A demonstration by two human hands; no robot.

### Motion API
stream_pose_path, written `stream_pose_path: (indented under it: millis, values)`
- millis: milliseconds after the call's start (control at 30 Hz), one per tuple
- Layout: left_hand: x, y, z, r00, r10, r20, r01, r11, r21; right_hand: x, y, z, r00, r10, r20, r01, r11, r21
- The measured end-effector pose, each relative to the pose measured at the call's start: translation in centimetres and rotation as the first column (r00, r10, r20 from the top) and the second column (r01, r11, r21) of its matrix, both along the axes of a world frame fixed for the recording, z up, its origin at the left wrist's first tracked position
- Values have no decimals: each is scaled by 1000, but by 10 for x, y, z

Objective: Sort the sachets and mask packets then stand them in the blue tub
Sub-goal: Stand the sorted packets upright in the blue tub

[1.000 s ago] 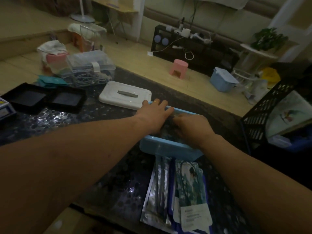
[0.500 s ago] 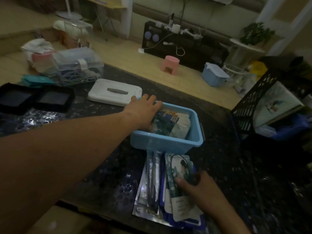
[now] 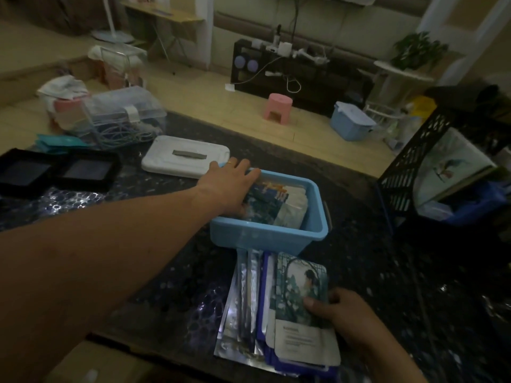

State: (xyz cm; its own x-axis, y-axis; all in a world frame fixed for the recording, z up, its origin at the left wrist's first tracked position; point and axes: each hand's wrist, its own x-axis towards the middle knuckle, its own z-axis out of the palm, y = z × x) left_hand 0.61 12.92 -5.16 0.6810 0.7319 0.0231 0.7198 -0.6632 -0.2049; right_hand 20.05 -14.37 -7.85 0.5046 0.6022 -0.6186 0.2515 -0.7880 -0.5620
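Observation:
The blue tub (image 3: pixel 265 236) stands in the middle of the dark table with several mask packets (image 3: pixel 279 205) upright inside it. My left hand (image 3: pixel 231 186) reaches into the tub's left side and holds those packets against the wall. In front of the tub lies a pile of packets (image 3: pixel 249 308), silver ones on the left and blue-edged ones beneath. The top packet (image 3: pixel 301 297) shows a green picture. My right hand (image 3: pixel 340 313) pinches that top packet at its right edge, thumb on its face.
A white lid (image 3: pixel 185 156) lies behind the tub on the left. Two black trays (image 3: pixel 55 172) and a clear box of cables (image 3: pixel 121 117) stand further left. A black mesh basket (image 3: pixel 431 167) holding a picture stands at the right.
My right hand left the tub, came down to the pile in front and took hold of the top green packet. My left hand stayed in the tub on the standing packets.

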Motion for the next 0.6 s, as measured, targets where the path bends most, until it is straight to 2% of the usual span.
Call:
stream_pose_path:
  millis: [233, 333, 433, 500, 533, 600]
  values:
    - [-1, 1, -1, 1000, 8, -4, -8, 1000, -4, 22, -20, 14, 977, -131, -168, 154, 980, 128]
    - [-1, 0, 0, 1000, 2, 4, -2, 1000, -4, 34, -40, 46, 938, -91, -336, 144, 980, 137]
    - [-1, 0, -1, 1000, 5, 10, -5, 1000, -4, 35, -54, 83, 946, -7, -325, 88, 968, 235]
    - [0, -1, 0, 1000, 0, 16, 0, 1000, -7, 29, -47, 109, 966, -11, -257, 120, 903, 413]
    - [0, 0, 0, 1000, -5, 22, 5, 1000, -14, 27, -36, 121, 981, -4, -194, 109, 839, 534]
    - [1, 0, 1, 1000, -6, 23, 7, 1000, -27, 15, -4, 144, 991, 30, -130, 83, 626, 775]
